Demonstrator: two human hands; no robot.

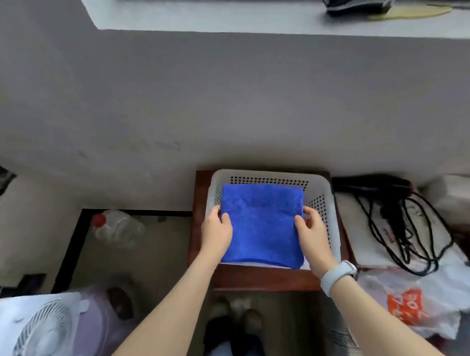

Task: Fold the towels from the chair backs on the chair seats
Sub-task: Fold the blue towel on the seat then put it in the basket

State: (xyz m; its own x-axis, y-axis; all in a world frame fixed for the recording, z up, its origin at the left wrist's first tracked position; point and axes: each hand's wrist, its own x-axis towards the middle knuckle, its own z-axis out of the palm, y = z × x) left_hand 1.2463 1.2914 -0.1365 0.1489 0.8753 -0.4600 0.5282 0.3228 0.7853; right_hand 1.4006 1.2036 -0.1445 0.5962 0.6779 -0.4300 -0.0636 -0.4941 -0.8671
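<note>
Gripping the folded blue towel (261, 224) (over a white basket (324, 195)), both hands (216, 229) pinch its side edges.

Dark red-brown wooden stool (263, 280) against the wall, white perforated basket (325, 201) resting on top

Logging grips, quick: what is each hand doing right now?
Left hand: pinches the left edge of the folded blue towel.
Right hand: pinches its right edge.
</note>
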